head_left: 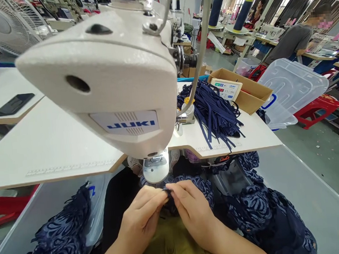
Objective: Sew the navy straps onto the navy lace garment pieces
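Observation:
My left hand and my right hand meet just below the sewing machine's free arm. Both are closed, thumbs and fingertips pinching a small dark edge of a navy bra. Most of that bra is hidden behind my hands; patterned navy fabric shows behind them, though I cannot tell whether it is the same piece. Above hangs the white sewing machine head marked JUKI, close to my hands but apart from them.
Navy patterned bras pile up at left and right. On the white table lie navy straps beside a cardboard box. A clear plastic bin and a red stool stand right. Another person sits farther back.

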The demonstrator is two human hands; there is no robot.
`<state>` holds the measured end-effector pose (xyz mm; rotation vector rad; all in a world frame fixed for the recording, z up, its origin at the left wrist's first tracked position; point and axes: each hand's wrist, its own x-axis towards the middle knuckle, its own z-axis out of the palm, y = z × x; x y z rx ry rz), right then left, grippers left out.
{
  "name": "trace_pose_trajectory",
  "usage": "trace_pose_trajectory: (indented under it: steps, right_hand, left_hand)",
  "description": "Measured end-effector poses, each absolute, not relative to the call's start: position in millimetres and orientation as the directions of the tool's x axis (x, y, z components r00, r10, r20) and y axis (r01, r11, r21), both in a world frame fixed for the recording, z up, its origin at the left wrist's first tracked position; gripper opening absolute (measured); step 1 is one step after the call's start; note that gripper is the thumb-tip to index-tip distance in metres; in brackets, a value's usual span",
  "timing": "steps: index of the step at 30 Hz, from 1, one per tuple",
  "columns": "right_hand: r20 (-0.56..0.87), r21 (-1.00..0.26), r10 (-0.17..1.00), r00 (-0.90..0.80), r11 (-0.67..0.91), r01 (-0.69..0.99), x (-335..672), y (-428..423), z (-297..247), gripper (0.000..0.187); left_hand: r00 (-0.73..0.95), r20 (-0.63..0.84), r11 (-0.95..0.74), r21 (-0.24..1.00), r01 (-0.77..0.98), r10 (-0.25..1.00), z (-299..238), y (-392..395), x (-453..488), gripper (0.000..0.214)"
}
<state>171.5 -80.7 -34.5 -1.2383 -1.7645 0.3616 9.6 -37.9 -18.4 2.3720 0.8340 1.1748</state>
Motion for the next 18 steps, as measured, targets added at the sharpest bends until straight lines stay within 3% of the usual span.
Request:
trace_pose_trajectory:
  steps: [6, 12, 18]
  right_hand:
    - [0.455, -0.770, 0.890, -0.020, 0.404, 0.494, 169.3, -77.5, -34.1, 0.028]
    - [0.471, -0.752, 0.881, -0.031, 0.420, 0.507, 172.2, -80.5, -37.1, 0.029]
    - [0.440, -0.781, 0.898, 0.009, 0.378, 0.498, 171.3, -77.0, -33.8, 0.023]
  left_hand:
    - [0.565, 0.592, -0.812, 0.497, 0.305, 0.575, -26.4, -37.4, 6.3, 0.036]
    - [0.480, 0.596, -0.763, 0.546, 0.345, 0.644, -24.8, -39.9, 9.5, 0.022]
    - [0.582, 0.589, -0.820, 0.491, 0.294, 0.561, -22.6, -35.5, 7.3, 0.032]
